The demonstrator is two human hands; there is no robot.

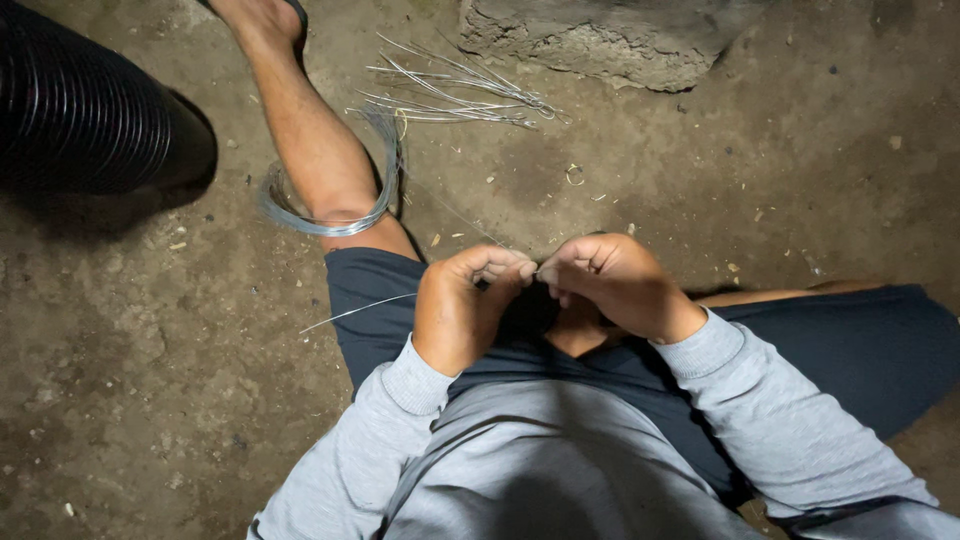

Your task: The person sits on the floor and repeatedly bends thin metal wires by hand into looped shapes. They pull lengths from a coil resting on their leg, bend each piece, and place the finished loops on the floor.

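Now we have both hands drawn together just above our lap: our left hand (458, 310) and our right hand (612, 285) meet fingertip to fingertip, each curled tight and pinched on a thin silver length of wire (355, 311). One free end of that wire sticks out to the left of the left hand, across our dark blue shorts (370, 300); the stretch between the fingers is mostly hidden by the knuckles. Grey knitted sleeves (415, 375) cover both forearms down to the wrists.

Over our outstretched leg (310, 140), a round coil of shiny grey wire (330, 205) circles the shin just past the knee and rests on the rough earthen floor (150, 350). Further off, a loose bundle of cut, bent wire pieces (455, 95) lies on the ground, well apart from the hands. Far left sits a black ribbed corrugated pipe (85, 110); at the far edge, a rough grey block of stone (610, 40).
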